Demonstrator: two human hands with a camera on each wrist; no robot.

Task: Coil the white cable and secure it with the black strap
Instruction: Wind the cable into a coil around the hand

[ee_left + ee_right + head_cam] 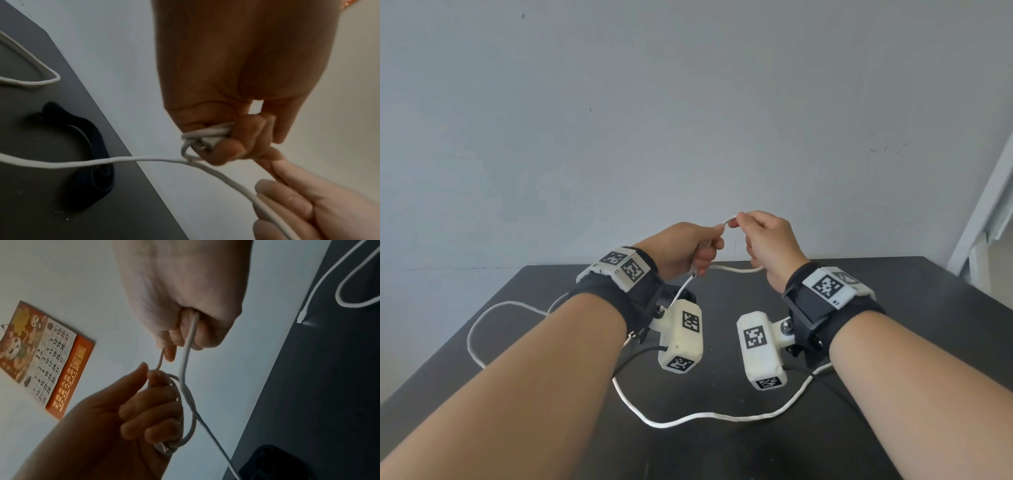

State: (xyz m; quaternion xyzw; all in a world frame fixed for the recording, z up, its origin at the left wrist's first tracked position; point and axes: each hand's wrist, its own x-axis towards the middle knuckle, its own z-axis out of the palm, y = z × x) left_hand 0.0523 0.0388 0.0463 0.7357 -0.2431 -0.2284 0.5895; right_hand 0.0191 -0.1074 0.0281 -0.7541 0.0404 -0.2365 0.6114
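Both hands are raised above the black table [893, 342], close together. My left hand [688, 248] grips a small coil of the white cable [205, 132] with the plug end in its curled fingers. My right hand [767, 241] pinches the cable [727, 219] just beside it, a short arc of cable bridging the two. The rest of the cable [709, 416] trails down and lies in loose loops on the table. The black strap [88, 155] lies on the table below the left hand, mostly hidden in the head view by the left wrist.
A grey wall rises behind the table's far edge. A wall calendar [41, 360] shows in the right wrist view. The cable's other plug [301, 318] rests on the table. A white door frame [983, 212] stands at the right.
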